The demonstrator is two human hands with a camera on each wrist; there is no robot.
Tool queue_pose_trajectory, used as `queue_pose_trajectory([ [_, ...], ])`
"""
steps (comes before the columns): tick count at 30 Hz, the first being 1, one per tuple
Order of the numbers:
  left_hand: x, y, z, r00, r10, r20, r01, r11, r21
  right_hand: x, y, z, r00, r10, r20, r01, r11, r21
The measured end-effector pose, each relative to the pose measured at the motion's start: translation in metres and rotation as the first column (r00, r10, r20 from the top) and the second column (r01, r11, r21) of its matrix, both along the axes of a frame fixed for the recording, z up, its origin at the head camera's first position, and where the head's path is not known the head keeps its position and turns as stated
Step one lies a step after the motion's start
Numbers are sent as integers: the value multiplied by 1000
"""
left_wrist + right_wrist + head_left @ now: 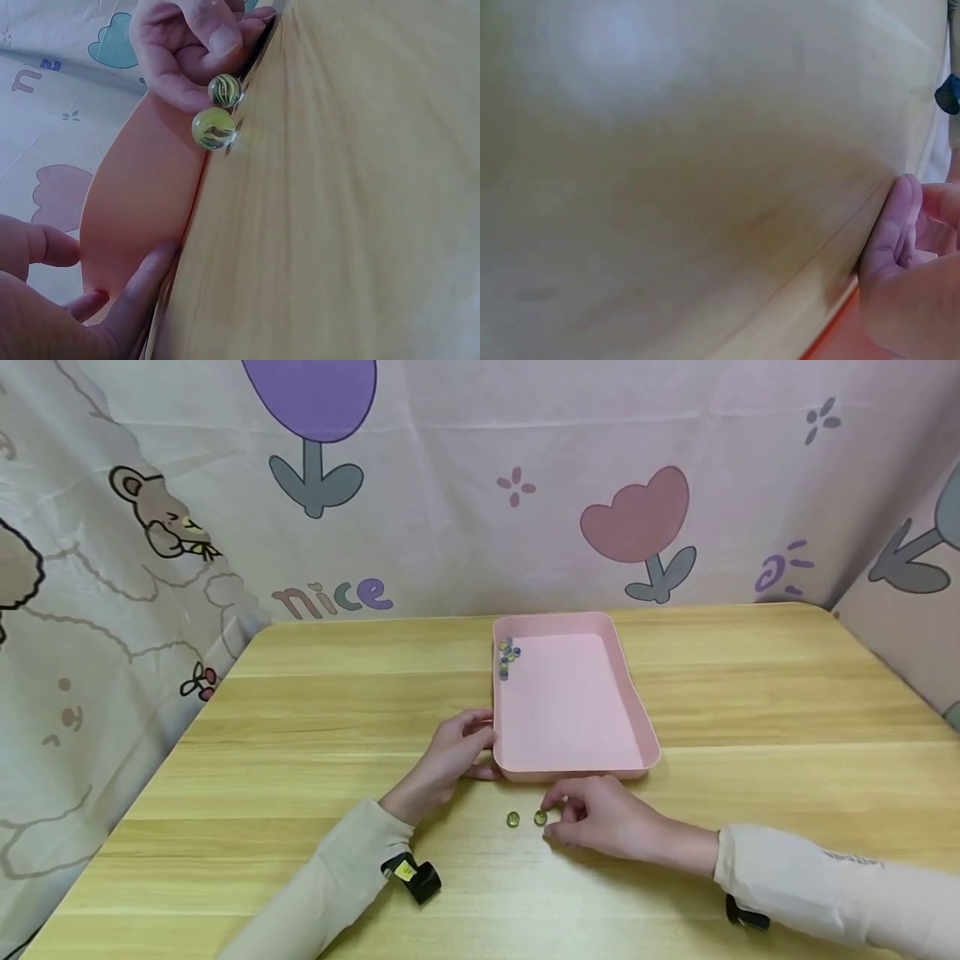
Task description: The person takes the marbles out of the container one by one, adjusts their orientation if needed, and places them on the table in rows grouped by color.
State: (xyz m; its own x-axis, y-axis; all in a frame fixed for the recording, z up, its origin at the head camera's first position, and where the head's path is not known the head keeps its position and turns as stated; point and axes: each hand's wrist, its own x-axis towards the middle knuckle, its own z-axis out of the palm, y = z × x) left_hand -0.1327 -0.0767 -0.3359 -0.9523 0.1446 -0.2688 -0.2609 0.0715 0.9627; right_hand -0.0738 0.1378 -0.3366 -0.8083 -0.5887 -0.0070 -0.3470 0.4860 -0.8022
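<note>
A pink tray (570,702) stands on the table, with several small glass marbles (506,658) along its inner left side. My left hand (453,752) holds the tray's near left corner, thumb low along the near wall and fingers against the left side. Two yellow-green swirled marbles lie on the table before the tray: a left marble (513,819) and a right marble (541,817). My right hand (607,818) is at the right marble, index finger and thumb tips on either side with a small gap between them. In the right wrist view, its fingers hide both marbles.
The wooden table (337,718) reaches back to a patterned cloth (450,485) with flower and bear prints, which also hangs at both sides. A black strap mount (416,878) sits on the left sleeve, and another black mount (746,914) shows under the right sleeve.
</note>
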Motion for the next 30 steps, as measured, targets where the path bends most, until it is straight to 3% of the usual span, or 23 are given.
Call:
queue_pose_trajectory([
  [10,3,-1,-3,1000,6,13,-6,1000,7,7,1,-1,999,-12,-30,11,1000,-5],
  [30,2,0,0,1000,-5,-11,5,1000,21,3,-8,8,1000,4,-28,-2,997,76],
])
